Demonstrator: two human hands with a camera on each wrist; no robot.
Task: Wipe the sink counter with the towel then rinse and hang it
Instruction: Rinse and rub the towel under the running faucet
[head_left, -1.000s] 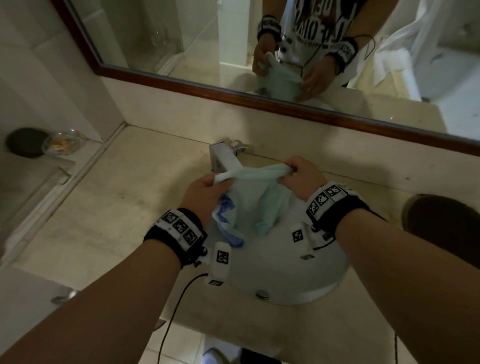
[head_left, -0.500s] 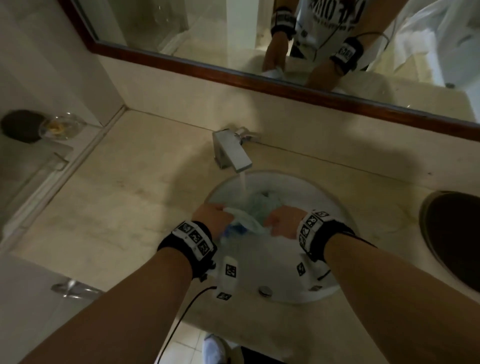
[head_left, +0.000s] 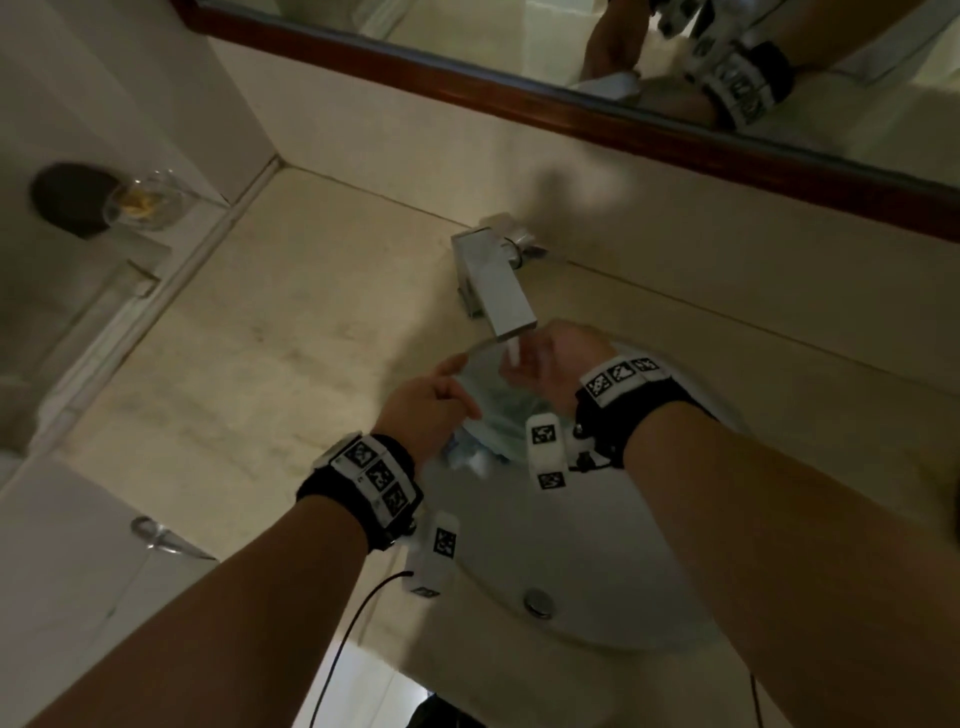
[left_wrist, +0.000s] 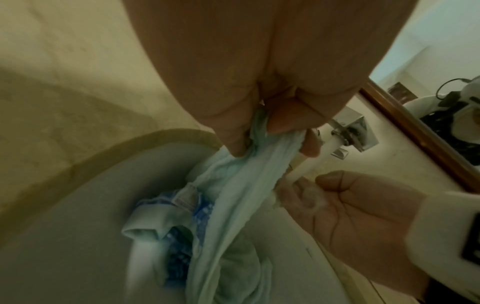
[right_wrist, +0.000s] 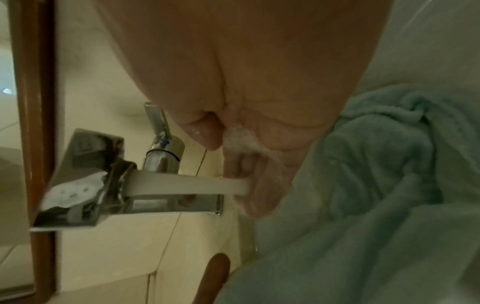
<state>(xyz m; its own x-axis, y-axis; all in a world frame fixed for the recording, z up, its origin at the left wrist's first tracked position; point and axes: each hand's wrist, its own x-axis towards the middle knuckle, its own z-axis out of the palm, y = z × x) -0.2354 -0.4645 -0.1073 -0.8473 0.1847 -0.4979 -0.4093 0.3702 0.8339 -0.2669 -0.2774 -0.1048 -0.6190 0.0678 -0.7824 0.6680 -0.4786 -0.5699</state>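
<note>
Left wrist view: left hand (left_wrist: 259, 115) fingers are pinching the towel (left_wrist: 233, 205), which is hanging lengthwise into the sink (left_wrist: 78, 236); right hand (left_wrist: 358, 209), cupped open and empty, is catching the faucet (left_wrist: 353, 131) stream just beside it.

My right hand (right_wrist: 249, 123) cupped open under the water stream (right_wrist: 187, 186), chrome faucet (right_wrist: 103, 185) beside, pale green towel (right_wrist: 376, 205) touching my palm

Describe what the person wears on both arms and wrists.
Both forearms are bare, no sleeves. The left wrist and right wrist each carry a black band with white square-patterned marker tags, plus a white tagged camera block. A thin black cable hangs from the left one.
</note>
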